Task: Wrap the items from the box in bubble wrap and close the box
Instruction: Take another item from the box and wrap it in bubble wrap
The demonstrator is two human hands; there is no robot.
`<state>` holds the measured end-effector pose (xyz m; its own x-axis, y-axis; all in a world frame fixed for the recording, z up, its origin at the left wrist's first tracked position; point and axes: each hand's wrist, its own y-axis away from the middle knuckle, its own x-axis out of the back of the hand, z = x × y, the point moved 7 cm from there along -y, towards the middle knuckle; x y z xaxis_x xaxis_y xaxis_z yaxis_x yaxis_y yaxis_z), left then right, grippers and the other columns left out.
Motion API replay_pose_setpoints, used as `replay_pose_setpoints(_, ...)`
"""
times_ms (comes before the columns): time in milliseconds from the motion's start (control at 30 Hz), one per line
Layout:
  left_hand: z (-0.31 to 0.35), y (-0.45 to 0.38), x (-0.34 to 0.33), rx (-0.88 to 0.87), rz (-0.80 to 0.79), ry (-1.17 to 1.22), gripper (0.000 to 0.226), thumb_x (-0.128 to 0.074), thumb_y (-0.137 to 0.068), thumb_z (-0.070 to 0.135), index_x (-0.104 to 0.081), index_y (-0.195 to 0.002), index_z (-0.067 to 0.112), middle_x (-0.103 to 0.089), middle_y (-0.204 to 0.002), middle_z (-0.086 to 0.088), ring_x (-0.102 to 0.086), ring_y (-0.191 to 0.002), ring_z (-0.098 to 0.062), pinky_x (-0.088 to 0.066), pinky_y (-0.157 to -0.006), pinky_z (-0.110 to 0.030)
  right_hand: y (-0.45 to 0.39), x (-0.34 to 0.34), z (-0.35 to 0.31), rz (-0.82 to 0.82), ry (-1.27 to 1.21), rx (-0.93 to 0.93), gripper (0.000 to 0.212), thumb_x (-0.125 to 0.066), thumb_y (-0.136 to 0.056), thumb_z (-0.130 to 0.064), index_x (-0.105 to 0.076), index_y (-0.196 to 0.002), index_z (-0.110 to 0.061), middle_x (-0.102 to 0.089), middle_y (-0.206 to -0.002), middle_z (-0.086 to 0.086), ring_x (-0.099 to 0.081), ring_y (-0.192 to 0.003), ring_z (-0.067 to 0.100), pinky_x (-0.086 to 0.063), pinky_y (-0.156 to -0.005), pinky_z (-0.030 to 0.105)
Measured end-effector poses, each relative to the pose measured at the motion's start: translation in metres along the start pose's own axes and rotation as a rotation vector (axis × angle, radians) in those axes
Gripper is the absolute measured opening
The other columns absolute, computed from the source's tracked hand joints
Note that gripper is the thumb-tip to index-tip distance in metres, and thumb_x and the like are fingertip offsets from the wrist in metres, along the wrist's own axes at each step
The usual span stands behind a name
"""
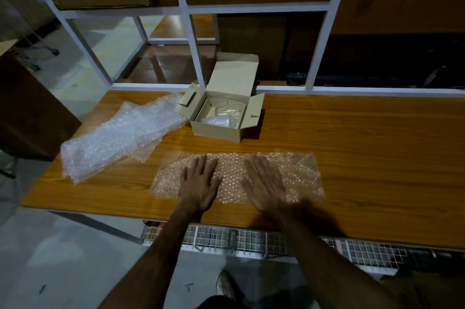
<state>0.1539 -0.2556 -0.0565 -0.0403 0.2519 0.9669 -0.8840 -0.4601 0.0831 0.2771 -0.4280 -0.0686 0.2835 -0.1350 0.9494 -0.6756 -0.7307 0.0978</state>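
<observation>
Left hand: the left hand lies palm down on the bubble wrap sheet, fingers straight and spread, gripping nothing.
Right hand: the right hand lies flat on the same sheet, just beside the left; fingers extended, nothing held. Its outline is blurred.
Sheet under hands: one bubble wrap sheet spread flat on the table, near the front edge, long side running left to right. Both palms press on its middle portion.
Box: the cardboard box stands behind the sheet, apart from it, toward the back edge of the table. Lid raised at the rear; both side flaps folded outward.
Box contents: clear glass items sit inside, with a piece of bubble wrap at the front left of the interior. Their number cannot be determined.
Spare wrap: a loose bubble wrap pile lies on the left part of the table, its far end beside the box's left flap.
Surroundings: a white frame partition stands behind the table; a wire mesh tray hangs below the front edge.
</observation>
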Motion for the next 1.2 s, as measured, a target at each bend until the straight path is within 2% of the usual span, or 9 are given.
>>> replay_pose_setpoints(133, -0.048, 0.0, 0.006, 0.103, 0.012, -0.073, 0.08, -0.001, -0.097, 0.083, 0.008, -0.165, 0.043, 0.016, -0.174, 0.001, 0.013, -0.161, -0.024, 0.005, -0.129, -0.058, 0.012, 0.019, 0.035, 0.078, 0.038, -0.057, 0.073, -0.007, -0.105, -0.073, -0.005, -0.167, -0.035, 0.01, -0.174, -0.006, 0.009, -0.162, 0.02, 0.002, -0.13, 0.055)
replay_pose_setpoints(333, -0.084, -0.001, 0.018, 0.219, 0.033, -0.044, 0.092, 0.0, -0.093, 0.087, 0.006, -0.167, 0.034, 0.014, -0.175, -0.004, 0.013, -0.161, -0.026, 0.004, -0.129, -0.059, 0.028, 0.039, 0.08, 0.139, 0.067, -0.189, 0.077, -0.001, -0.101, -0.077, 0.0, -0.167, -0.037, 0.011, -0.174, -0.002, 0.013, -0.162, 0.023, 0.017, -0.127, 0.054)
replay_pose_setpoints(467, -0.095, 0.001, 0.023, 0.305, 0.026, -0.023, 0.101, -0.001, -0.09, 0.09, 0.004, -0.169, 0.028, 0.01, -0.175, -0.01, 0.008, -0.162, -0.03, 0.001, -0.129, -0.059, 0.029, 0.04, 0.106, 0.107, 0.083, -0.282, 0.083, 0.003, -0.098, -0.079, -0.002, -0.168, -0.034, 0.011, -0.174, 0.004, 0.013, -0.161, 0.027, 0.009, -0.129, 0.056)
replay_pose_setpoints(833, -0.096, 0.006, 0.028, 0.292, 0.079, 0.038, 0.096, -0.007, -0.096, 0.085, -0.003, -0.169, 0.022, 0.006, -0.175, -0.013, 0.007, -0.162, -0.031, 0.002, -0.129, -0.061, 0.027, 0.045, 0.128, 0.046, 0.082, -0.344, 0.081, -0.003, -0.101, -0.075, -0.001, -0.168, -0.029, 0.012, -0.175, 0.004, 0.01, -0.162, 0.026, 0.005, -0.129, 0.058)
replay_pose_setpoints(933, -0.094, 0.007, 0.031, 0.248, 0.158, 0.051, 0.092, -0.012, -0.1, 0.079, -0.019, -0.166, 0.015, -0.006, -0.175, -0.016, -0.001, -0.162, -0.033, -0.005, -0.129, -0.061, 0.019, 0.07, 0.105, 0.195, 0.012, -0.318, 0.068, -0.027, -0.108, -0.062, -0.021, -0.165, -0.026, -0.015, -0.175, 0.007, -0.014, -0.161, 0.029, -0.006, -0.129, 0.059)
replay_pose_setpoints(1000, -0.092, 0.008, 0.034, 0.225, 0.218, 0.086, 0.087, -0.015, -0.102, 0.076, -0.031, -0.161, 0.014, -0.018, -0.173, -0.018, -0.009, -0.161, -0.035, -0.009, -0.128, -0.059, 0.003, 0.092, 0.082, 0.307, -0.125, -0.302, 0.056, -0.045, -0.108, -0.048, -0.036, -0.159, -0.027, -0.043, -0.161, 0.004, -0.043, -0.145, 0.028, -0.033, -0.122, 0.054)
replay_pose_setpoints(1067, -0.089, 0.009, 0.039, 0.212, 0.263, 0.115, 0.076, -0.02, -0.105, 0.069, -0.042, -0.153, 0.014, -0.031, -0.168, -0.018, -0.021, -0.158, -0.036, -0.017, -0.127, -0.06, -0.019, 0.114, 0.056, 0.383, -0.278, -0.296, 0.044, -0.049, -0.104, -0.047, -0.051, -0.145, -0.034, -0.061, -0.139, -0.006, -0.062, -0.12, 0.018, -0.056, -0.1, 0.046)
replay_pose_setpoints(1100, -0.086, 0.011, 0.043, 0.202, 0.286, 0.125, 0.07, -0.024, -0.106, 0.065, -0.048, -0.149, 0.014, -0.039, -0.164, -0.019, -0.029, -0.155, -0.037, -0.026, -0.125, -0.061, -0.033, 0.124, 0.041, 0.394, -0.333, -0.265, 0.037, -0.05, -0.104, -0.046, -0.057, -0.138, -0.034, -0.066, -0.131, -0.008, -0.065, -0.112, 0.013, -0.059, -0.093, 0.042)
replay_pose_setpoints(1200, -0.086, 0.018, 0.051, 0.227, 0.358, 0.185, 0.055, -0.037, -0.104, 0.051, -0.059, -0.139, 0.014, -0.058, -0.143, -0.017, -0.054, -0.128, -0.033, -0.05, -0.104, -0.054, -0.083, 0.152, -0.007, 0.34, -0.357, -0.075, 0.025, -0.058, -0.106, -0.029, -0.07, -0.127, -0.023, -0.072, -0.122, -0.006, -0.067, -0.106, 0.01, -0.057, -0.088, 0.032)
